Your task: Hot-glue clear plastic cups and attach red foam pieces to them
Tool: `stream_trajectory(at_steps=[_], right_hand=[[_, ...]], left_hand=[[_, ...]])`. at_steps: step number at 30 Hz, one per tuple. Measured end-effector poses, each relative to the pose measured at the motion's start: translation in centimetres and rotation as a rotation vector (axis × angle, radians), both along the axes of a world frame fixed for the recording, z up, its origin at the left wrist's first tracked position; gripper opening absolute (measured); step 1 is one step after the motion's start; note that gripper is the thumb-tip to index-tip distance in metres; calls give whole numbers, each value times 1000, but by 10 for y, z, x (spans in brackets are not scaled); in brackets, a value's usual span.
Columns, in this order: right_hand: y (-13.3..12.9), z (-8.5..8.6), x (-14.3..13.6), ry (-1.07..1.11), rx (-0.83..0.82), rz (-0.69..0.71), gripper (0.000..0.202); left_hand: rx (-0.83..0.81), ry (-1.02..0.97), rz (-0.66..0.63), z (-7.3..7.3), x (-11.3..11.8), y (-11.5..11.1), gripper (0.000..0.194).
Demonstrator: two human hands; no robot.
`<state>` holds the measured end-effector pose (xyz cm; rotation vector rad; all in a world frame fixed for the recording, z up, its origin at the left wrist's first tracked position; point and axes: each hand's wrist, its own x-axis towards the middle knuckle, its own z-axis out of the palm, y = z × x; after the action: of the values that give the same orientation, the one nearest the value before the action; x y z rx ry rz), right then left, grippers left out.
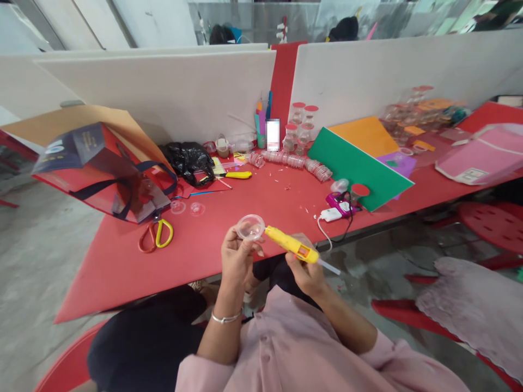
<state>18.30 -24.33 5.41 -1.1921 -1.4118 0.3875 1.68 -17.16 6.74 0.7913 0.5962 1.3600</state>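
Between the fingers of my left hand (237,251) is a small clear plastic cup (250,227), its round mouth tilted up toward me. My right hand (305,275) is wrapped round a yellow hot glue gun (292,244), with a glue stick (329,267) poking out of its back end. The gun's nozzle points left and meets or nearly meets the cup's rim; I cannot tell if they touch. Both hands are raised over the front edge of the red table (212,245). Two more clear cups (197,208) lie on the table to the left.
Scissors (156,235) and a paper bag (106,163) are on the left. A yellow cutter (238,175), a black plastic bag (188,161) and a row of stacked cups (290,159) lie farther back. A power strip (341,206) with cords and a green board (359,169) stand right.
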Motion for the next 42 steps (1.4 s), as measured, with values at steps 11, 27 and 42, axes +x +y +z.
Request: stream_trajectory(at_steps=[11, 27, 42], right_hand=[[-1, 9, 2, -23, 99, -9, 9], [-4, 14, -11, -72, 36, 36, 13], [-7, 17, -11, -74, 54, 74, 13]], left_hand=[[-35, 29, -10, -1, -3, -1, 46], [-72, 37, 79, -1, 5, 0, 48], [-71, 40, 89, -2, 2, -4, 46]])
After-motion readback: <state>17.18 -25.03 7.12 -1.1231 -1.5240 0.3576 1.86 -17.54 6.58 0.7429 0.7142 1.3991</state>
